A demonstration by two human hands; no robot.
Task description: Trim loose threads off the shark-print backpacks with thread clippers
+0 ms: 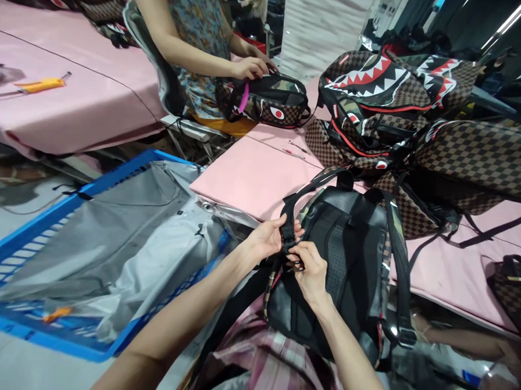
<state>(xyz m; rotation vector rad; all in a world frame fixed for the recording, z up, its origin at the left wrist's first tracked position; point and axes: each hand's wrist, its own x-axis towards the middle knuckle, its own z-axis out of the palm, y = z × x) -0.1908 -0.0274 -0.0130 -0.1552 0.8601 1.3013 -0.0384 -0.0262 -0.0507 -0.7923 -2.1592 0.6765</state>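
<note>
At far left, a yellow-handled tool [43,85] lies on a pink-covered table [94,113]. Below and to its right, a blue plastic crate [39,337] on the floor holds crumpled grey sheeting [92,233]. Beyond the crate, a co-worker's hands [249,68] rest on a camouflage-and-check bag [294,101] with a bright pink strip.

Near the centre, the person's left hand [267,239] has its fingers curled closed around a black shoulder strap [291,211], by its plastic buckle [288,238]. Just right of it, the right hand [311,267] pinches the same strap below the buckle, fingertips together; exactly what lies under them is hard to tell. The strap belongs to a black-backed backpack [339,263], propped at the near edge of a pink worktable [244,171], padded back panel towards the wearer, above plaid cloth [278,364].

Farther right, brown-checked backpacks [481,157] are heaped on the worktable, some showing red-and-white shark teeth.
</note>
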